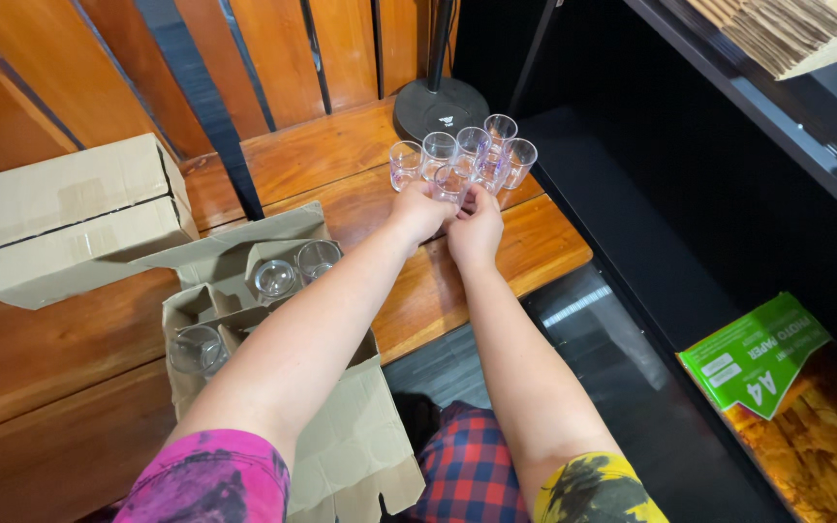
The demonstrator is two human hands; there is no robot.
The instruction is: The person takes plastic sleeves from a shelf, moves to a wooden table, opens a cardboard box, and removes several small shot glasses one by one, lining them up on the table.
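Resting on a wooden desk (341,155) beside black shelving (632,223), a clear glass (450,184) sat pinched between left hand (420,213) and right hand (475,230), five glasses (477,150) clustered at twelve o'clock.

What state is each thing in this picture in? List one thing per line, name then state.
left hand: gripping the front glass
right hand: touching the same glass
front glass: upright, empty
other glasses: upright, empty, clustered
open carton: flaps open, holding three glasses
closed box: shut

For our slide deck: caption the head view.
Both hands set a clear glass among others on a wooden bench.
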